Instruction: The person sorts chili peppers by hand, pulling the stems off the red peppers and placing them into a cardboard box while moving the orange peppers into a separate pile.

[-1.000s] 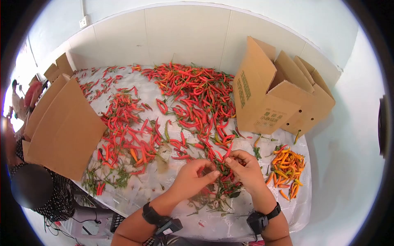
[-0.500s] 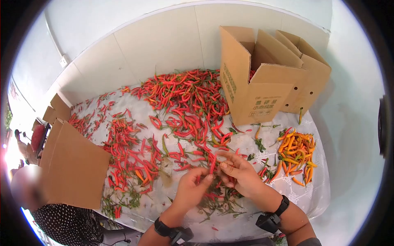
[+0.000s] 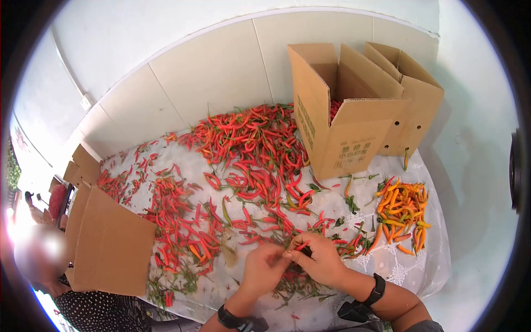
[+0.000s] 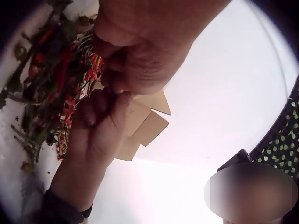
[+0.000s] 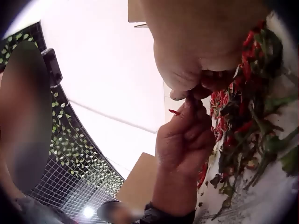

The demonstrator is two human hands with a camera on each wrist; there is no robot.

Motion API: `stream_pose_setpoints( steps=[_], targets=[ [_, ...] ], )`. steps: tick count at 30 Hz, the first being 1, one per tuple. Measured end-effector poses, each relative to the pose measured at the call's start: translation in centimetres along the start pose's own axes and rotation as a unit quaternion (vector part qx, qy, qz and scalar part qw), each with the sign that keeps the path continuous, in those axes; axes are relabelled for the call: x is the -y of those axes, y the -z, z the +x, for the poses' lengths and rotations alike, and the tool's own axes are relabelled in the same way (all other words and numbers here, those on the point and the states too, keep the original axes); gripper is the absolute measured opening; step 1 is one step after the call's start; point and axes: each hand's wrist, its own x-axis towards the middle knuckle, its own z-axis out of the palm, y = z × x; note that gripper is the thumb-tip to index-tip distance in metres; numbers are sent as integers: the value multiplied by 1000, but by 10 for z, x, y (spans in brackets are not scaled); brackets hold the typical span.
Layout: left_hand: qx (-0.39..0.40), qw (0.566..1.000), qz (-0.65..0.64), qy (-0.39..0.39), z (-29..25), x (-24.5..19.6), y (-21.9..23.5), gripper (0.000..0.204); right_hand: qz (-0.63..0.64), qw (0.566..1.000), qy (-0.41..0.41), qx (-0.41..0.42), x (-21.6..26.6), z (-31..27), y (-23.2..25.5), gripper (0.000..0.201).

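Note:
Both hands meet over a heap of red chilies and green stems (image 3: 293,279) near the table's front edge. My right hand (image 3: 298,254) pinches a red chili (image 3: 302,245) between thumb and fingers. The curled fingers of my left hand (image 3: 281,261) close on the same chili from the left. In the right wrist view a small red chili tip (image 5: 174,112) sticks out of the left hand (image 5: 189,109), just under the right hand (image 5: 187,93). In the left wrist view the two hands touch beside the chili heap (image 4: 56,79). Each wrist wears a black band.
A broad spread of red chilies (image 3: 249,144) covers the white table cover (image 3: 409,265). A pile of orange chilies (image 3: 401,207) lies right. Two open cardboard boxes (image 3: 343,110) (image 3: 417,94) stand at back right; another box (image 3: 110,249) and a seated person (image 3: 83,304) are at left.
The view has turned right and dropped a little. Both hands have come lower and closer together, and the chili that stood upright between them now lies pinched at the right hand's fingertips.

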Motion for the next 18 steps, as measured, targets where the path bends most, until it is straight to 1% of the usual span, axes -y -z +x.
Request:
stream_pose_setpoints(
  steps=[2, 3, 4, 5, 8, 11, 14, 17, 18],
  targets=[
    [9, 998, 1, -65, 1, 2, 1, 9, 103, 989, -94, 43, -3, -1, 0, 21],
    [25, 997, -8, -66, 1, 2, 2, 10, 188, 968, -144, 81, -2, 1, 4, 21],
    [42, 997, -16, -68, 1, 2, 4, 11, 272, 936, -192, 118, 1, 3, 10, 22],
    [58, 996, -25, -68, 1, 2, 5, 12, 352, 892, -239, 154, 2, 5, 14, 23],
    [70, 994, -5, -89, 1, -3, 8, 12, 386, 866, -261, 181, -3, 5, 14, 24],
    [77, 992, 4, -101, 1, -5, 10, 11, 402, 855, -261, 198, 0, 5, 15, 24],
    [86, 987, -69, -114, -1, -5, 9, 8, 494, 792, -304, 189, -4, 4, 15, 30],
    [119, 981, -33, -150, 2, -12, 9, 12, 414, 848, -291, 159, 4, 10, 22, 35],
    [137, 981, -16, -134, 2, -10, 7, 13, 387, 861, -313, 107, 2, 15, 23, 36]
  ],
)
